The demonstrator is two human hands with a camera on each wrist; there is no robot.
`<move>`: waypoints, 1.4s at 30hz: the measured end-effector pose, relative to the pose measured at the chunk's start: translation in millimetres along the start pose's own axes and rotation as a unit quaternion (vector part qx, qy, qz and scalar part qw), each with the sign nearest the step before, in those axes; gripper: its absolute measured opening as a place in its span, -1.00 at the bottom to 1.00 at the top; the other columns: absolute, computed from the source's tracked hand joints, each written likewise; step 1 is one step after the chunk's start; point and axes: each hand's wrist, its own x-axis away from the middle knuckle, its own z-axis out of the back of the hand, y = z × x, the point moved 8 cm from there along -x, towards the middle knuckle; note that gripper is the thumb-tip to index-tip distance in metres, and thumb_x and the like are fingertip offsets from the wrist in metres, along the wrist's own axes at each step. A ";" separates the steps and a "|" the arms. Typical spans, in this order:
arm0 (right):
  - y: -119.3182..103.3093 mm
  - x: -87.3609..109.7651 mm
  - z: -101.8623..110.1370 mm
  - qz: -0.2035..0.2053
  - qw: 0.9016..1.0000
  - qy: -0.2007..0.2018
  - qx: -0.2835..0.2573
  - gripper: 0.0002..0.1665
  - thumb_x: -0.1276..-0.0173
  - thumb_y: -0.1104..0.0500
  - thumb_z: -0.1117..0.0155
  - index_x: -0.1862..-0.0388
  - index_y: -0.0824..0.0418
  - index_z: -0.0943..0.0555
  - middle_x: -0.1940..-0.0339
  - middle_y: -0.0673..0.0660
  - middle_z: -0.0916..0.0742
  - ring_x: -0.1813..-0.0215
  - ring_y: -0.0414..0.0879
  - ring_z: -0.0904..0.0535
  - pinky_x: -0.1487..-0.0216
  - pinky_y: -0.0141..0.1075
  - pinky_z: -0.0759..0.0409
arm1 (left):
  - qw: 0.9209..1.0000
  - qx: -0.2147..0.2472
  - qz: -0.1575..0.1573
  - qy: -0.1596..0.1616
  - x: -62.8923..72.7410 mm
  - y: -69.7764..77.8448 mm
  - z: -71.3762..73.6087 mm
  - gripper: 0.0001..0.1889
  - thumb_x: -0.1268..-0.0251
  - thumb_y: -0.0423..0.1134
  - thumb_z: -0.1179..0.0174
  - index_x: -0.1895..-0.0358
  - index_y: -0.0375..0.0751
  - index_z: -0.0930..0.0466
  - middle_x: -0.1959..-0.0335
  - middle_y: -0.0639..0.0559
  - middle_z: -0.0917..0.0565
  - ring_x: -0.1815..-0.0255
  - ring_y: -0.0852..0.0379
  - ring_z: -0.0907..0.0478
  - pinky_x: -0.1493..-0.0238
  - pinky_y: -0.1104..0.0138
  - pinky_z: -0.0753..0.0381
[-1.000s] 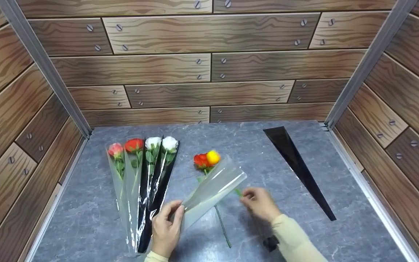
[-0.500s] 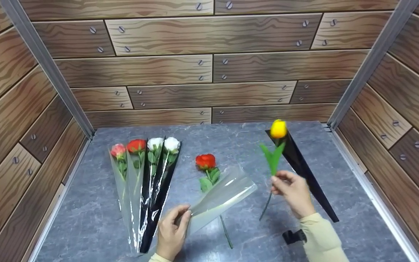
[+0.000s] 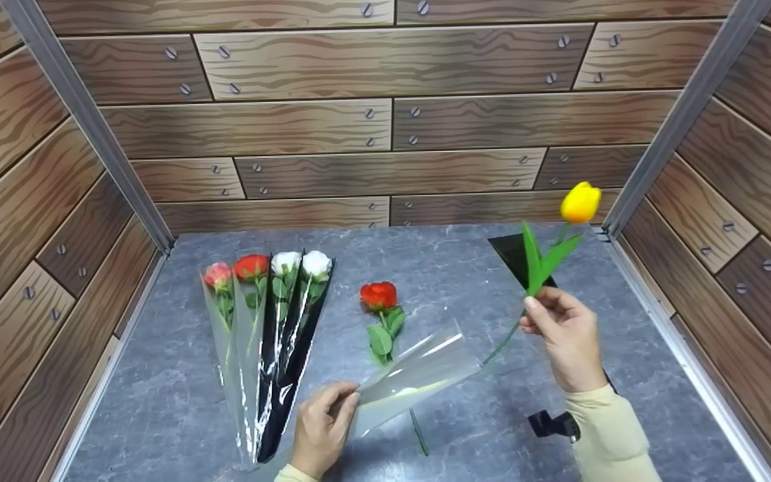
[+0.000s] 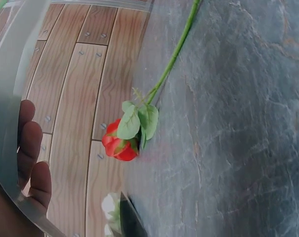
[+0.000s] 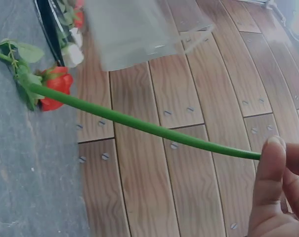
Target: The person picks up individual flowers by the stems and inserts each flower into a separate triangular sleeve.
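My left hand [image 3: 324, 423] pinches the narrow end of a clear flower sleeve [image 3: 419, 381], its wide mouth facing right. A yellow tulip [image 3: 581, 202] is held up by my right hand [image 3: 565, 338], thumb and fingers pinching the stem just under the green leaves. The bottom tip of that stem [image 3: 502, 345] overlaps the sleeve's mouth edge in the head view. In the right wrist view the bare green stem [image 5: 139, 123] runs left from the fingertips. A red rose [image 3: 379, 296] lies on the table behind the sleeve, which covers part of its stem.
To the left lie wrapped flowers: a pink rose [image 3: 217, 276], a red rose [image 3: 251, 268] and two white roses [image 3: 316, 266]. A black flower sleeve [image 3: 509, 258] lies at the right, partly behind the tulip and right hand. Wood-patterned walls [image 3: 292, 127] enclose the grey table [image 3: 425, 254].
My right hand has carried the tulip from beside the red rose up and to the right, then its stem end close to the sleeve's mouth. The sleeve has tilted flatter and shifted slightly right.
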 end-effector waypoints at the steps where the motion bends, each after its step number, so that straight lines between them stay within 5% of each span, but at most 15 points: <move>1: -3.3 0.0 0.6 0.009 1.000 0.007 -0.009 -0.68 -0.26 0.42 -0.28 0.13 0.67 -0.46 0.43 0.21 -0.64 0.51 -0.11 -0.63 0.45 -0.32 -0.64 | 1.000 0.000 0.001 -0.004 0.4 -0.6 -0.8 -0.83 -0.14 -0.45 -0.31 0.22 -0.13 -0.68 0.32 0.09 -0.72 0.30 0.18 -0.65 0.19 0.45 -0.56; 10: -25.1 -1.7 9.0 0.049 0.992 0.065 -0.091 -0.84 -0.23 0.48 -0.27 0.26 0.59 -0.51 0.51 0.28 -0.63 0.56 -0.08 -0.61 0.50 -0.33 -0.62 | 1.000 0.000 -0.007 -0.016 2.2 -2.1 -3.3 -0.88 -0.19 -0.40 -0.29 0.23 -0.15 -0.67 0.36 0.04 -0.71 0.35 0.17 -0.64 0.23 0.44 -0.55; 18: -32.0 -2.6 11.1 0.072 0.988 0.072 -0.117 -0.79 -0.25 0.44 -0.28 0.24 0.61 -0.50 0.52 0.25 -0.63 0.57 -0.09 -0.59 0.51 -0.36 -0.61 | 1.000 -0.011 -0.009 -0.012 3.2 -1.2 -3.3 -0.81 -0.10 -0.47 -0.33 0.25 -0.12 -0.67 0.39 0.13 -0.69 0.42 0.23 -0.61 0.31 0.45 -0.53; 31: -23.0 -0.4 5.8 0.060 0.989 0.066 -0.115 -0.84 -0.28 0.42 -0.26 0.23 0.54 -0.54 0.51 0.22 -0.63 0.56 -0.09 -0.60 0.50 -0.35 -0.61 | 1.000 -0.020 0.005 -0.017 6.1 -2.7 -5.0 -0.79 -0.11 -0.45 -0.34 0.27 -0.04 -0.67 0.41 0.26 -0.66 0.43 0.32 -0.57 0.33 0.49 -0.51; 36: -8.4 7.1 -4.3 0.024 0.995 0.053 -0.086 -0.84 -0.29 0.42 -0.26 0.19 0.51 -0.57 0.48 0.22 -0.66 0.54 -0.09 -0.61 0.49 -0.33 -0.62 | 0.998 0.041 0.033 -0.029 3.2 2.4 -7.9 -0.80 -0.12 -0.52 -0.29 0.24 -0.18 -0.66 0.42 0.09 -0.69 0.43 0.22 -0.61 0.30 0.49 -0.54; 42: 8.1 22.0 -24.3 -0.012 1.000 0.007 -0.014 -0.78 -0.26 0.42 -0.29 0.17 0.58 -0.56 0.47 0.22 -0.67 0.49 -0.12 -0.57 0.46 -0.34 -0.58 | 0.993 0.093 0.066 -0.007 -12.1 26.3 0.2 -0.81 -0.09 -0.64 -0.23 0.22 -0.40 -0.62 0.38 -0.06 -0.70 0.39 0.11 -0.65 0.26 0.45 -0.58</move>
